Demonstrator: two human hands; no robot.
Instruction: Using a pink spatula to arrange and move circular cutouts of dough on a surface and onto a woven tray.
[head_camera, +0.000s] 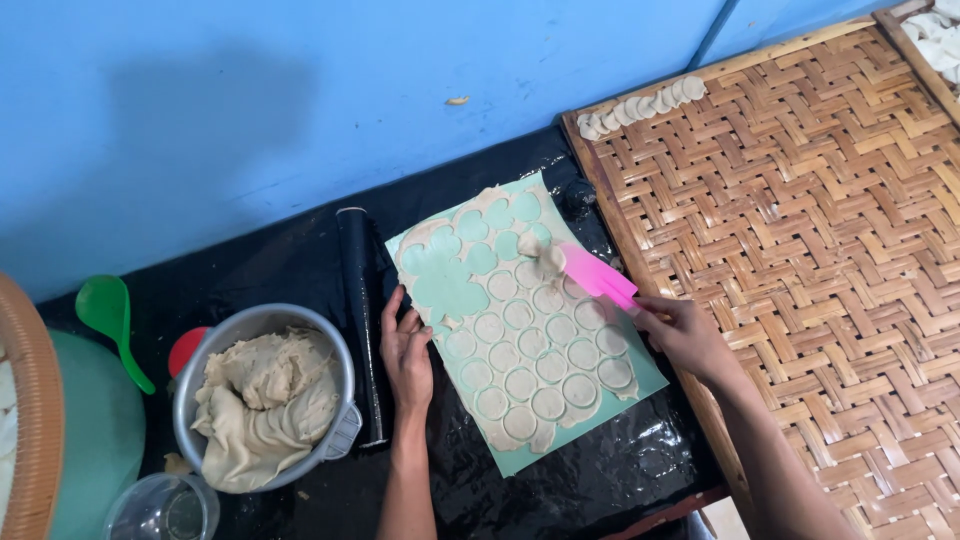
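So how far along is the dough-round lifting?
Done: round gaps on the green mat, a row of rounds on the woven tray. In hand: right hand works a pink scraper under dough; left hand steadies the mat. Left: most cut rounds.

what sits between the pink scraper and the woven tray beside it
Nothing visible. The right hand holds the pink scraper over the dough sheet, and the woven tray lies right beside it, bare there.

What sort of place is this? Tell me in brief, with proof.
Probably a small home food workshop making crackers or similar snacks. A rolled dough sheet cut into rounds lies on a green mat, a metal bowl holds more dough, and a woven bamboo tray carries cut rounds along its edge.
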